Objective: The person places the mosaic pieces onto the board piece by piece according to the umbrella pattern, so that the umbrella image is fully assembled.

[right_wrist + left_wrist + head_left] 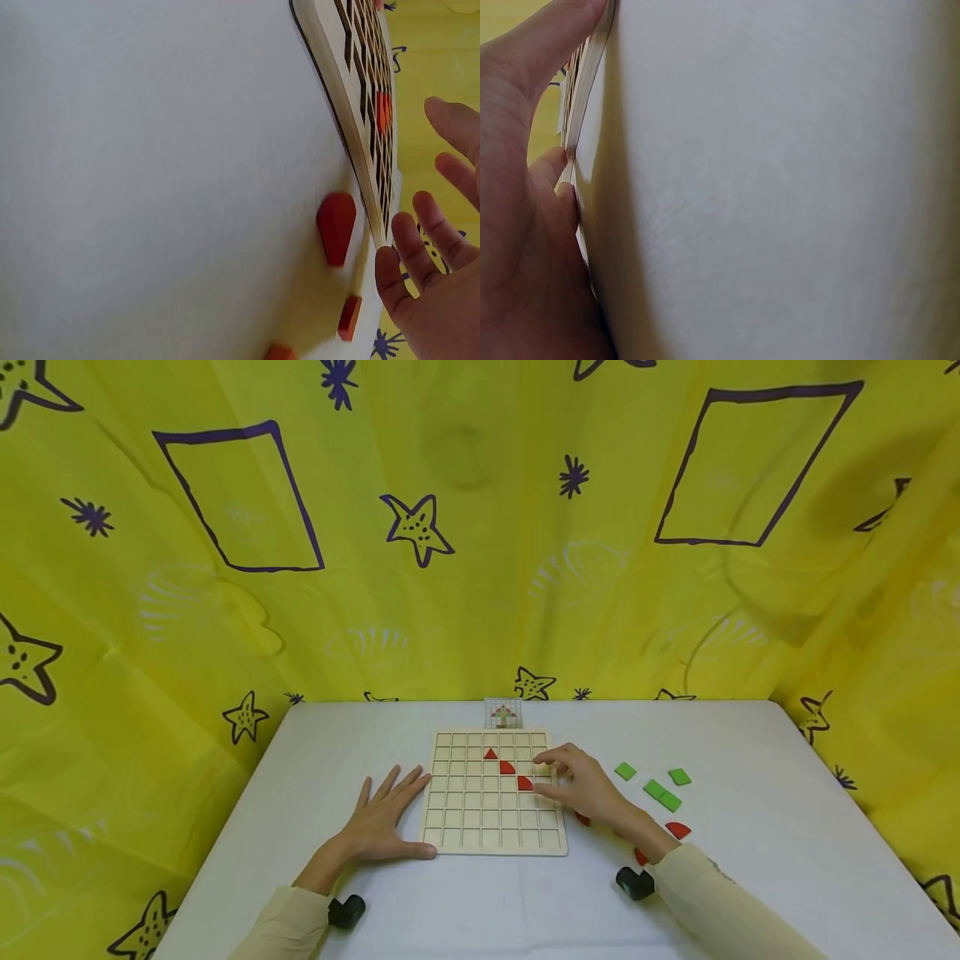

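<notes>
A pale wooden grid board (480, 841) lies on the white table. In its cells sit a red triangle (491, 754) and two red quarter-circle tiles, one red tile (507, 767) up and left of the other red tile (525, 783). My left hand (382, 822) rests with spread fingers along the board's left edge, thumb at the lower left corner. Over the right side of the board hovers my right hand (588, 789), its thumb and fingers apart. In the right wrist view nothing shows between the fingers of the right hand (442, 277).
A small pattern card (502, 713) stands behind the board. Several green square tiles (626, 771) lie to the right. Loose red pieces, one a quarter circle (678, 830), lie near and partly under the right forearm. A yellow patterned curtain (480, 610) encloses the table.
</notes>
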`<move>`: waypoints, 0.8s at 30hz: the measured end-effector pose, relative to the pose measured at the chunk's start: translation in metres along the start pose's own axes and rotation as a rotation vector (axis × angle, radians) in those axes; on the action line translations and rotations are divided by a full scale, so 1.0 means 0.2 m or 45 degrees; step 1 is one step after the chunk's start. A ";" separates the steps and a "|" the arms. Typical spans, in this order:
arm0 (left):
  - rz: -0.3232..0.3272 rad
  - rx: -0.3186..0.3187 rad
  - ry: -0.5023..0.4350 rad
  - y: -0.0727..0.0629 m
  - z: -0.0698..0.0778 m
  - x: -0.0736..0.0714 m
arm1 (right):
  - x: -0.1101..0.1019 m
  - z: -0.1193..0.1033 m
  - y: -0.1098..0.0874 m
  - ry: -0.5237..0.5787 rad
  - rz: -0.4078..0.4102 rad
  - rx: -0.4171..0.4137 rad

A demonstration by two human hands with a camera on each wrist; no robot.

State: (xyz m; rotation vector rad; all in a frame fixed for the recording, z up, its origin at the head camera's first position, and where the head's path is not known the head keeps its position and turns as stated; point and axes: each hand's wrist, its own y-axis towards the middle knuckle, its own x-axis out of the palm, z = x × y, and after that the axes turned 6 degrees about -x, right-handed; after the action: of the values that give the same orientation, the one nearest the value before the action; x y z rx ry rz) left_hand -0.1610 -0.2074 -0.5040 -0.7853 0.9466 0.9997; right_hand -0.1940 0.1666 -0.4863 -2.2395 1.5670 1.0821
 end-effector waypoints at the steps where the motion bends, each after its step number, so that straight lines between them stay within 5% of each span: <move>1: -0.004 -0.004 0.000 0.00 0.00 0.00 | -0.01 0.00 -0.01 0.006 0.000 -0.003; 18: -0.002 0.022 -0.008 0.00 0.00 0.00 | -0.30 0.11 -0.16 -0.069 0.111 -0.056; 24: 0.058 0.056 -0.032 0.00 -0.03 0.02 | -0.43 0.14 -0.24 -0.109 0.159 -0.008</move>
State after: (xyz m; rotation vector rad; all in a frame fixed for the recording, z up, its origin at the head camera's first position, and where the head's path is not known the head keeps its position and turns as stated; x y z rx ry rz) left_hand -0.1617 -0.2109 -0.5108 -0.7158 0.9652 1.0231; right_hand -0.1791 0.2654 -0.4604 -2.0931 1.6891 1.2007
